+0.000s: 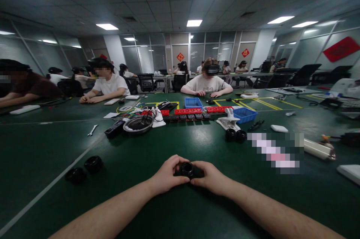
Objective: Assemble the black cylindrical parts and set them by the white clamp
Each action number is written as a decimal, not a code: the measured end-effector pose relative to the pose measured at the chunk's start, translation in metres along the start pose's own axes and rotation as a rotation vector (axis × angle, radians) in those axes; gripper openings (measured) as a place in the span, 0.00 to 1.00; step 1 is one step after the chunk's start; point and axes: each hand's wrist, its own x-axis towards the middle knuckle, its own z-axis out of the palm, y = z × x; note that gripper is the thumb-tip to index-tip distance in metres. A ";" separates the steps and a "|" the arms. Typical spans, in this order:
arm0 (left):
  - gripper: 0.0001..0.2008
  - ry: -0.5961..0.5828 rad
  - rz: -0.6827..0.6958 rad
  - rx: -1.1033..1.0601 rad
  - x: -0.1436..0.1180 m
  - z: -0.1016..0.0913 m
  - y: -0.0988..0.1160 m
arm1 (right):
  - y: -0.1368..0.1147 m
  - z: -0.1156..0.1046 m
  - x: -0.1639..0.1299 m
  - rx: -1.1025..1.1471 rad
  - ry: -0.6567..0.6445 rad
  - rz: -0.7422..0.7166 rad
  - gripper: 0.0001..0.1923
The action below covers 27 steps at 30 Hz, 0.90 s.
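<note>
A black, round, hollow part (pixel 187 169) with a ring-shaped opening on top is between my two hands, near the middle of the green table (pixel 135 214). My left hand (pixel 168 173) grips it from the left, thumb in front and fingers curled behind. From the right, my right hand (pixel 209 176) pinches the same part, its thumb tip close to the left thumb. Two similar black round parts, one of them here (pixel 93 164), lie to the left. Another pair, including this black part (pixel 230 135), stands ahead on the right. What kind of part these are I cannot tell.
Ahead lie red power sockets (pixel 188 111), a round dish with cables (pixel 137 124), a white clamp (pixel 229 120) and blue trays (pixel 245 114). A wrench (pixel 92 130) lies on the left, a white box (pixel 350 172) on the right. Several people sit around, one directly opposite (pixel 206 83).
</note>
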 end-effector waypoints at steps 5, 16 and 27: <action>0.19 -0.005 -0.019 -0.010 0.001 0.000 0.000 | 0.004 -0.001 0.004 0.039 -0.030 0.016 0.15; 0.19 0.004 -0.003 0.004 0.000 0.000 0.001 | 0.003 -0.001 0.004 0.059 -0.064 0.033 0.15; 0.18 0.212 -0.084 0.100 -0.004 0.018 0.005 | -0.004 0.008 0.006 -0.223 0.207 0.129 0.14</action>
